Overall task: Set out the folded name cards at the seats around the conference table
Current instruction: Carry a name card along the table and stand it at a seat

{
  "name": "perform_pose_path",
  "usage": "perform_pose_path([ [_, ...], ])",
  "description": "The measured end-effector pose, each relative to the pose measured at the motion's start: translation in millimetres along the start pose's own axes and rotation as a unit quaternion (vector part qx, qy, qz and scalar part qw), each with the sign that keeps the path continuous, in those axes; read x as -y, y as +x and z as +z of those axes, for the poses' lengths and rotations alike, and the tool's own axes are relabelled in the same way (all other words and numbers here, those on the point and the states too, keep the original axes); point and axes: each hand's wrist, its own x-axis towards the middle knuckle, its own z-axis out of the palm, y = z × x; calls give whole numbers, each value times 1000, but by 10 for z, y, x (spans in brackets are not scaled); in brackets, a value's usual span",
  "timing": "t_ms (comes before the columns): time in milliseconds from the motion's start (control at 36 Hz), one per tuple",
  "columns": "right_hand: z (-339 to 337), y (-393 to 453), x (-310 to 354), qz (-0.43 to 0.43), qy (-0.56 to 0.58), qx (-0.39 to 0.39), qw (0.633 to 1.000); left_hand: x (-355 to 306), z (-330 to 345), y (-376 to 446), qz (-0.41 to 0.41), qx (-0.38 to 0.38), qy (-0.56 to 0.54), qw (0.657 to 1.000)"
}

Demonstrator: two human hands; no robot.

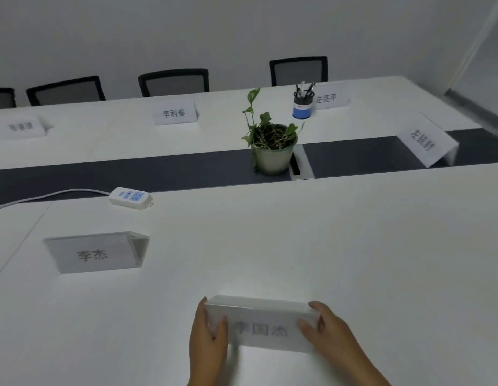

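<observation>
A folded white name card stands on the white conference table near its front edge. My left hand grips its left end and my right hand grips its right end. Another folded card stands to the left on the near side. Across the table stand a blurred card, a middle card and a card behind the pen cup. A tilted card stands at the right end.
A potted green plant sits on the dark centre strip beside a cable slot. A white power strip with its cord lies left of centre. A pen cup stands far right. Black mesh chairs line the far side.
</observation>
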Motion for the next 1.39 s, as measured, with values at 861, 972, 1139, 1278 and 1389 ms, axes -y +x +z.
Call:
perform_pose_path([
  [861,-2295,1314,-1244,-24,51,-274,960,-1618,2459,494,144,78,40,986],
  [972,-2347,1486,-1315,-26,80,-285,955,-1676,2613,666,153,89,25,984],
  [1139,-2183,1608,-1555,43,120,-336,933,-1534,2717,691,91,136,17,986],
  [1278,-1973,1650,-1802,44,6,-377,925,-1190,2757,713,143,119,147,971],
  [1389,-1933,1721,-1808,34,-32,-409,911,-1084,2811,790,197,98,193,956],
])
